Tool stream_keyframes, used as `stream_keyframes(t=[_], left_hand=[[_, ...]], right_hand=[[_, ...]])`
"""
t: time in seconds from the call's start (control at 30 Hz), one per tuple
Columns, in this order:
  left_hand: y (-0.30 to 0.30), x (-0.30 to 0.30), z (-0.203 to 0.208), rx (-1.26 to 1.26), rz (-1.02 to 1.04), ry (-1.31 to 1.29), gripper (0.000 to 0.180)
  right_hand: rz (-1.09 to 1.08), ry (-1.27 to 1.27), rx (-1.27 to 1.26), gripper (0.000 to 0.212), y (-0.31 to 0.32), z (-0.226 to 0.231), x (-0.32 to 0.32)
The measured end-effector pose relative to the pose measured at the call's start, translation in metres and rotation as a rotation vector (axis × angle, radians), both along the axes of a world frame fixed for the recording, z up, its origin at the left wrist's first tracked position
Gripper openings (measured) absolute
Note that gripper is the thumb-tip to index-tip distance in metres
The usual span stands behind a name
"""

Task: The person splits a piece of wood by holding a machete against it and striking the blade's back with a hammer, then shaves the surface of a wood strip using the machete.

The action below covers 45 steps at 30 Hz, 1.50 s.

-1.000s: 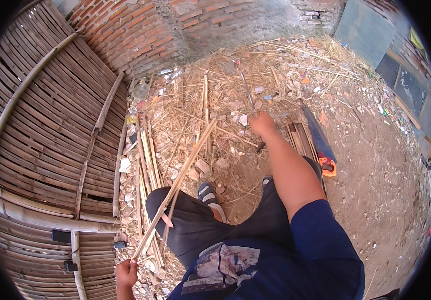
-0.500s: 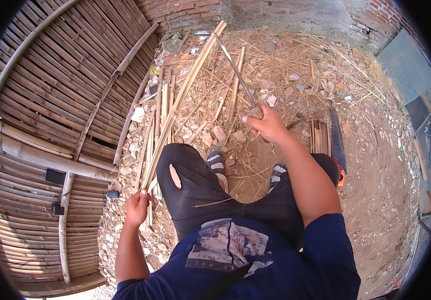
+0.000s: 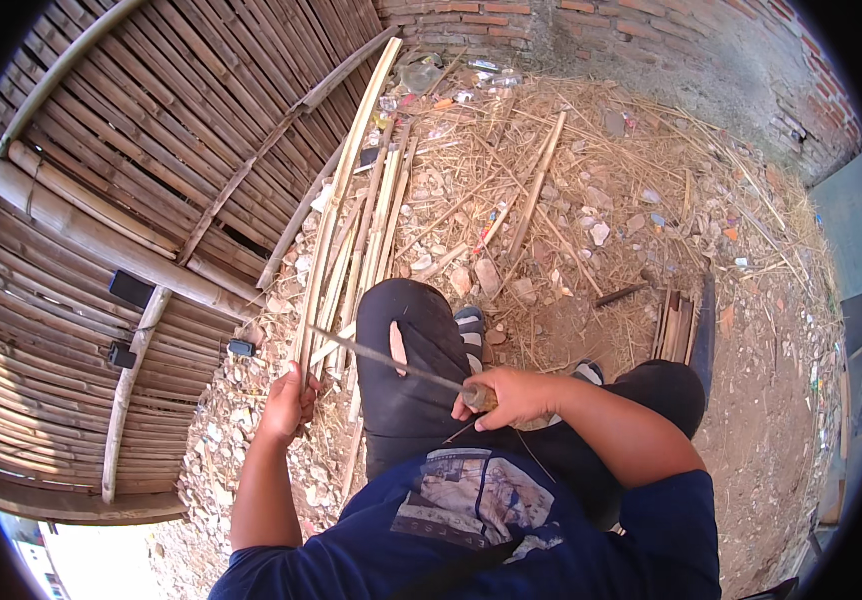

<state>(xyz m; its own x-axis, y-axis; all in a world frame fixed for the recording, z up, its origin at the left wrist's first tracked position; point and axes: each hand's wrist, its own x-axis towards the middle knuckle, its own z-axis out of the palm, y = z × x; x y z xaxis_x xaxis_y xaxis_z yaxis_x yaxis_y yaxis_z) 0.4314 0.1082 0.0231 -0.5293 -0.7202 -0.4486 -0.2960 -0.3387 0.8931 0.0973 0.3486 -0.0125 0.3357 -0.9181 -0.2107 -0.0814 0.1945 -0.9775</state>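
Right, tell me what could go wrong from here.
The left grip could be cut: the tip of the long blade appears close to it.
If the right grip slips on the wooden handle, the blade might strike the left thigh, which it crosses in this view.
The split bamboo, held near its lower end, could twist or swing: most of its length extends beyond the left grip.

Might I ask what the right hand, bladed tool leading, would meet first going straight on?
Likely the pale bamboo strip in the left hand; the bladed tool seems to reach it, though depth is unclear.
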Motion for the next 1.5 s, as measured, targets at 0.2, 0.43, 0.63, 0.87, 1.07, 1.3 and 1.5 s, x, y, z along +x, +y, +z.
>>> stream_keyframes(t=[0.2, 0.43, 0.63, 0.87, 1.07, 1.3, 1.5], left_hand=[[0.003, 0.014, -0.003, -0.081, 0.053, -0.026, 0.059], [-0.002, 0.019, 0.0, -0.059, 0.022, 0.027, 0.058], [-0.003, 0.01, 0.003, -0.023, -0.026, 0.094, 0.061], [0.019, -0.015, 0.003, -0.202, -0.079, 0.033, 0.057], [0.065, -0.017, -0.017, -0.692, -0.124, -0.284, 0.052], [0.095, -0.04, -0.014, -0.828, -0.254, -0.43, 0.046], [0.087, -0.029, -0.038, -1.03, -0.263, -0.583, 0.036]], right_hand=[[0.182, 0.458, -0.179, 0.058, -0.003, -0.005, 0.019], [0.127, 0.559, -0.09, 0.055, -0.009, 0.012, 0.01], [-0.4, 0.746, -0.268, 0.033, -0.009, 0.074, -0.076], [-1.303, 1.162, -0.454, 0.046, -0.031, 0.218, -0.191], [-1.238, 1.276, -0.252, 0.053, -0.021, 0.224, -0.168], [-0.47, 1.165, -0.395, 0.036, -0.029, 0.074, -0.075], [-0.447, 1.155, -0.28, 0.028, -0.038, 0.046, -0.109]])
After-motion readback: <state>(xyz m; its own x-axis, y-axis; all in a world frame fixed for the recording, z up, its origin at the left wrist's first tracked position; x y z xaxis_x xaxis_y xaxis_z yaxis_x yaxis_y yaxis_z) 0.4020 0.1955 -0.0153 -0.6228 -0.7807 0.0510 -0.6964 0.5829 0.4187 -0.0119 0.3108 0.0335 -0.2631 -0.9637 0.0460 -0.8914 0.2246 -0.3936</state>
